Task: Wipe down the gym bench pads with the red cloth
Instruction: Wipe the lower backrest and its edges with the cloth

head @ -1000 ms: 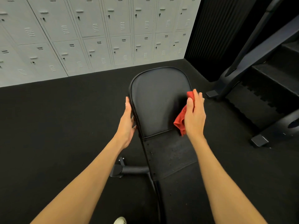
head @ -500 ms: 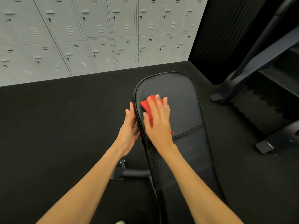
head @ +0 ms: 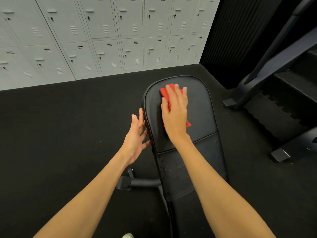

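Note:
A black gym bench stretches away from me, with its rounded far pad point(head: 200, 107) in the middle of the view and a second, dusty pad point(head: 173, 176) nearer me. The red cloth point(head: 165, 93) lies flat on the far pad's upper left part. My right hand point(head: 175, 114) presses it down with straight, spread fingers and covers most of it. My left hand point(head: 136, 138) rests against the far pad's left edge, fingers straight along its side.
The bench's black foot bar point(head: 137, 182) sticks out to the left on the dark rubber floor. Grey lockers point(head: 103, 40) line the back wall. A dark machine frame point(head: 274, 83) with feet on the floor stands at the right.
My right hand has swept the cloth from the pad's right edge to its left side, then up toward the far end. The left hand stays on the pad's left edge.

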